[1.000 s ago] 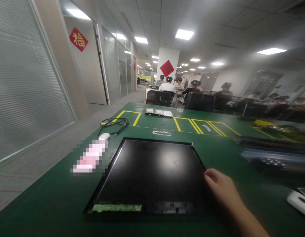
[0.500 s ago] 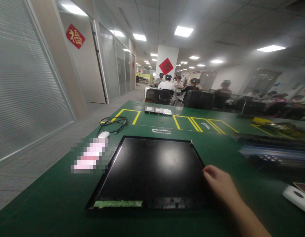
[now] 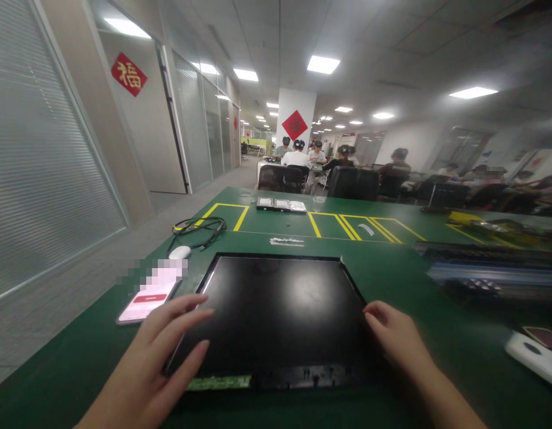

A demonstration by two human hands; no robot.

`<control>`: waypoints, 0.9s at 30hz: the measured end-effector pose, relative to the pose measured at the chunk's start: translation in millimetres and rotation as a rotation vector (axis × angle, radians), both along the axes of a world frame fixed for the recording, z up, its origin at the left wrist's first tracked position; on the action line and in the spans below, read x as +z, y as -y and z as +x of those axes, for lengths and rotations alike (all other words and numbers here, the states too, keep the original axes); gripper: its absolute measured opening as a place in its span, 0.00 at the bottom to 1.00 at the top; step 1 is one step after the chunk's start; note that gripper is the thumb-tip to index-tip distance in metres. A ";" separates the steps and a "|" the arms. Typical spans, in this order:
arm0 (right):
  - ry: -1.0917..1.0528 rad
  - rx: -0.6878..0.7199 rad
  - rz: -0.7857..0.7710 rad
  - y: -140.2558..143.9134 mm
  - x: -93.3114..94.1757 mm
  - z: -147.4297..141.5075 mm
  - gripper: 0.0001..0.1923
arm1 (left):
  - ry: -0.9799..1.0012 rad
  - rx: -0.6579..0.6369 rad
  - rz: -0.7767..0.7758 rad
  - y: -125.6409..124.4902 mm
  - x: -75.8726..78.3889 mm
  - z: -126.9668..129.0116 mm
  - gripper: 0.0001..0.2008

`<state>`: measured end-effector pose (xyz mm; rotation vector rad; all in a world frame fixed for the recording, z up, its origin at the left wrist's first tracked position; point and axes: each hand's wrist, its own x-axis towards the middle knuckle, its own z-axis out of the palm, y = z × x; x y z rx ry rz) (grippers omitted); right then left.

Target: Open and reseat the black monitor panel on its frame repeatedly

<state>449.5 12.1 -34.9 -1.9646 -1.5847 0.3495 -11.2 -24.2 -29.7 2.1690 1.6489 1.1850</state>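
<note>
In front of me a black LCD screen panel (image 3: 267, 310) lies flat on the green table (image 3: 240, 244). A strip of green circuit board (image 3: 222, 382) runs along its near edge. My left hand (image 3: 164, 345) is over the panel's left edge, fingers spread and apart, with nothing in them; whether it touches the panel I cannot tell. At the right edge, my right hand (image 3: 392, 333) pinches the panel's frame between thumb and curled fingers. Left of the panel lies a phone (image 3: 150, 298) with a lit pink screen, partly behind my left hand.
A white mouse (image 3: 180, 252) and coiled black cable (image 3: 199, 229) lie at the left. Hard drives (image 3: 281, 205) sit farther back between yellow tape marks. Blurred parts (image 3: 476, 274) and a white device (image 3: 535, 357) are at the right. Several people (image 3: 298, 156) sit beyond the table.
My left hand has come into view from the lower left and is now over the panel's left edge. My right hand stays at the right edge. The view has shifted slightly.
</note>
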 end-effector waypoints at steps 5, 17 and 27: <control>-0.055 -0.045 0.039 -0.5 -1.6 6.0 0.12 | -0.185 0.066 -0.126 -50.6 -34.5 -27.1 0.27; -0.087 -0.055 0.014 -8.8 -19.6 11.7 0.21 | -0.031 0.032 -0.259 -52.6 -30.5 -33.6 0.22; -0.019 -0.037 0.007 -4.5 -10.3 3.2 0.19 | 0.362 0.087 -0.352 -47.0 -9.7 -23.2 0.23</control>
